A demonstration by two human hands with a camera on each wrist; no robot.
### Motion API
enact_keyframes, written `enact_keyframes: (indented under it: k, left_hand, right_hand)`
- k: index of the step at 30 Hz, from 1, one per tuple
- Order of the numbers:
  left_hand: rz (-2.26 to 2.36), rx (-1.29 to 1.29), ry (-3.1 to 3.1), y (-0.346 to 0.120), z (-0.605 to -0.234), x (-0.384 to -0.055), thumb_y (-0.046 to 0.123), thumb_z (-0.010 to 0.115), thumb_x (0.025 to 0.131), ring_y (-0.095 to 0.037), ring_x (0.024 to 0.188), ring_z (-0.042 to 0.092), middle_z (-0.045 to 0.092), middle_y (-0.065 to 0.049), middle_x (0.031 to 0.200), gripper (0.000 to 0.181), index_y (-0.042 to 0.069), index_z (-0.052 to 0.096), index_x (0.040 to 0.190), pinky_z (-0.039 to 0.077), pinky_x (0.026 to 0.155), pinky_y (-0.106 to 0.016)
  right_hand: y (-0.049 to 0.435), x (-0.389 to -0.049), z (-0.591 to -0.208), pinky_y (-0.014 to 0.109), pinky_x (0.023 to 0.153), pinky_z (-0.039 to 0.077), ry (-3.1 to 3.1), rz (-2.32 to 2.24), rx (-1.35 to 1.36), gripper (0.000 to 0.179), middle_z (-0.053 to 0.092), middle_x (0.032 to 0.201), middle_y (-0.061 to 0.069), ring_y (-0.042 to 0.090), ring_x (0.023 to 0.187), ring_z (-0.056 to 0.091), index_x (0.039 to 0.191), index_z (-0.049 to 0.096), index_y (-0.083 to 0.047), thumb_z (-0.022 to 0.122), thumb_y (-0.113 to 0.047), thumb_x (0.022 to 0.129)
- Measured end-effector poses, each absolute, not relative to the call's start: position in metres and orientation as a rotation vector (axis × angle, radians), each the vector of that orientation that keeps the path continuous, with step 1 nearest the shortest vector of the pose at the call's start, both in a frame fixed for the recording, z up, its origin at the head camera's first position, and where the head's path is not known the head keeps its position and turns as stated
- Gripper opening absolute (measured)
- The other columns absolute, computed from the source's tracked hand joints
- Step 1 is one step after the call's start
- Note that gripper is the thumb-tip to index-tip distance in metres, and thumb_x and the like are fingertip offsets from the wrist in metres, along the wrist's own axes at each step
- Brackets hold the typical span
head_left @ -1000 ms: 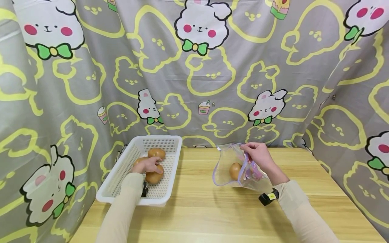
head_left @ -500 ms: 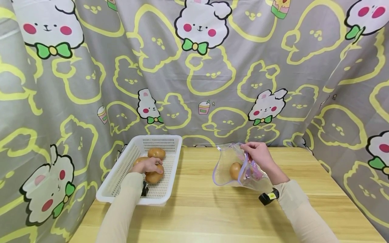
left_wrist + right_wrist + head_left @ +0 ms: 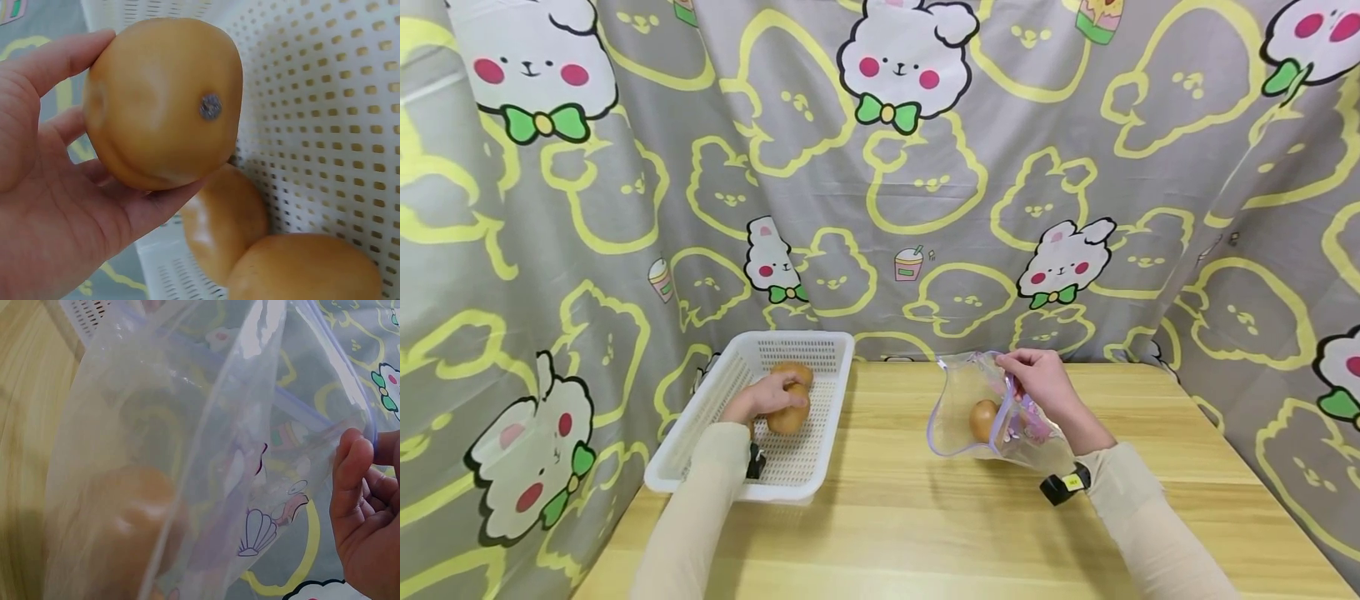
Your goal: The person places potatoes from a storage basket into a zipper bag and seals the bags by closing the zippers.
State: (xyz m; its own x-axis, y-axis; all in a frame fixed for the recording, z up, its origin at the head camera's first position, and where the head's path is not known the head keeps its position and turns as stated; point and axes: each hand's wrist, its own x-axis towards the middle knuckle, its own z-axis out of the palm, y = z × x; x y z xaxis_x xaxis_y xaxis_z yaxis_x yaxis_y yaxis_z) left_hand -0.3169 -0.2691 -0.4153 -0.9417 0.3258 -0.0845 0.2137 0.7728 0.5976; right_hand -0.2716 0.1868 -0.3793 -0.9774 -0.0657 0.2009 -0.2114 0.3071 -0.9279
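My left hand (image 3: 767, 397) grips a round, shiny orange-brown fruit (image 3: 162, 103) with a rough grey spot, its thumb and fingers curled round the sides. It is over the white plastic basket (image 3: 838, 400), and two more such fruits (image 3: 306, 269) sit below it in the left wrist view. On the right, my right hand (image 3: 1043, 383) pinches the purple-edged rim of a clear zip bag (image 3: 958, 392) between thumb and finger. The bag's mouth gapes toward the left. Inside the bag, one orange-brown fruit (image 3: 982, 421) shows through the plastic; pink printed pictures mark the bag's side.
A light wooden table (image 3: 880, 517) bears the basket at left and the bag at right. Behind and at the sides hangs a grey curtain (image 3: 850, 192) with rabbit prints. A black device (image 3: 1063, 483) is worn at the right wrist.
The left hand has lifted slightly, raising the fruit it grips above the others in the basket. The right hand stays in place on the bag's rim. The head view has shifted a little.
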Motion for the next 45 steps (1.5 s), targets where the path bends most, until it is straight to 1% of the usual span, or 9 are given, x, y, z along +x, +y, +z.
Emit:
enact_keyframes:
  k: [2, 4, 10, 17, 24, 29, 32, 37, 45]
  left_hand:
    - [0.961, 0.427, 2.776, -0.267, -0.411, -0.315, 0.016, 0.066, 0.083, -0.039, 0.109, 0.049, 0.051, -0.023, 0.122, 0.043, -0.002, 0.054, 0.120, 0.039, 0.093, -0.052]
    - [1.003, 0.413, 2.768, -0.265, -0.407, -0.314, 0.017, 0.065, 0.085, -0.039, 0.108, 0.050, 0.051, -0.023, 0.123, 0.045, -0.001, 0.053, 0.125, 0.041, 0.091, -0.052]
    - [1.089, 0.413, 2.811, -0.256, -0.392, -0.310, 0.019, 0.065, 0.085, -0.033, 0.096, 0.055, 0.056, -0.020, 0.114, 0.045, 0.003, 0.052, 0.126, 0.047, 0.080, -0.045]
    - [1.178, 0.440, 2.791, -0.238, -0.376, -0.299, 0.019, 0.065, 0.086, -0.031, 0.100, 0.055, 0.055, -0.021, 0.118, 0.054, -0.003, 0.046, 0.132, 0.046, 0.086, -0.044]
    - [1.123, 0.541, 2.865, -0.222, -0.365, -0.291, 0.023, 0.064, 0.088, -0.030, 0.100, 0.056, 0.055, -0.021, 0.119, 0.055, -0.004, 0.045, 0.132, 0.047, 0.084, -0.043]
    - [1.164, 0.616, 2.907, -0.204, -0.359, -0.283, 0.024, 0.066, 0.087, -0.030, 0.097, 0.057, 0.055, -0.020, 0.119, 0.052, -0.002, 0.048, 0.129, 0.049, 0.079, -0.043]
    - [1.199, 0.656, 2.890, -0.191, -0.356, -0.276, 0.024, 0.067, 0.088, -0.030, 0.101, 0.056, 0.052, -0.020, 0.124, 0.054, -0.002, 0.045, 0.131, 0.049, 0.081, -0.043]
    - [1.264, 0.694, 2.832, -0.173, -0.354, -0.268, 0.025, 0.067, 0.088, -0.027, 0.100, 0.057, 0.053, -0.017, 0.123, 0.055, 0.002, 0.044, 0.133, 0.050, 0.080, -0.041]
    - [1.351, 0.714, 2.758, -0.148, -0.362, -0.261, 0.028, 0.067, 0.088, -0.023, 0.093, 0.060, 0.057, -0.013, 0.114, 0.053, 0.010, 0.045, 0.132, 0.051, 0.074, -0.038]
  right_hand:
    - [0.187, -0.271, -0.379, 0.024, 0.042, 0.043, -2.439, 1.759, 0.258, 0.035, 0.052, 0.056, 0.002, 0.010, 0.043, 0.047, 0.095, 0.065, 0.012, 0.061, -0.023, 0.093]
    - [0.186, -0.271, -0.378, 0.024, 0.042, 0.043, -2.445, 1.755, 0.255, 0.036, 0.052, 0.056, 0.002, 0.010, 0.043, 0.047, 0.095, 0.065, 0.011, 0.061, -0.024, 0.093]
    - [0.186, -0.269, -0.376, 0.025, 0.043, 0.043, -2.456, 1.753, 0.257, 0.038, 0.053, 0.057, 0.002, 0.011, 0.044, 0.047, 0.096, 0.064, 0.012, 0.062, -0.026, 0.093]
    - [0.185, -0.267, -0.375, 0.026, 0.043, 0.043, -2.451, 1.758, 0.270, 0.038, 0.052, 0.056, 0.003, 0.012, 0.044, 0.048, 0.096, 0.064, 0.012, 0.062, -0.026, 0.093]
    - [0.186, -0.269, -0.376, 0.025, 0.043, 0.043, -2.450, 1.756, 0.267, 0.039, 0.052, 0.056, 0.003, 0.011, 0.044, 0.048, 0.096, 0.063, 0.013, 0.062, -0.025, 0.093]
    - [0.182, -0.257, -0.363, 0.025, 0.043, 0.044, -2.443, 1.778, 0.282, 0.030, 0.052, 0.056, 0.004, 0.011, 0.043, 0.047, 0.092, 0.064, 0.012, 0.059, -0.017, 0.094]
    - [0.178, -0.249, -0.355, 0.027, 0.044, 0.045, -2.438, 1.779, 0.293, 0.025, 0.052, 0.055, 0.005, 0.010, 0.043, 0.046, 0.089, 0.064, 0.011, 0.057, -0.012, 0.095]
    - [0.182, -0.258, -0.365, 0.029, 0.044, 0.046, -2.421, 1.799, 0.304, 0.026, 0.051, 0.055, 0.004, 0.011, 0.042, 0.046, 0.090, 0.064, 0.012, 0.058, -0.013, 0.094]
    - [0.187, -0.273, -0.381, 0.025, 0.042, 0.044, -2.438, 1.769, 0.275, 0.036, 0.052, 0.057, 0.002, 0.010, 0.044, 0.047, 0.097, 0.064, 0.013, 0.061, -0.023, 0.093]
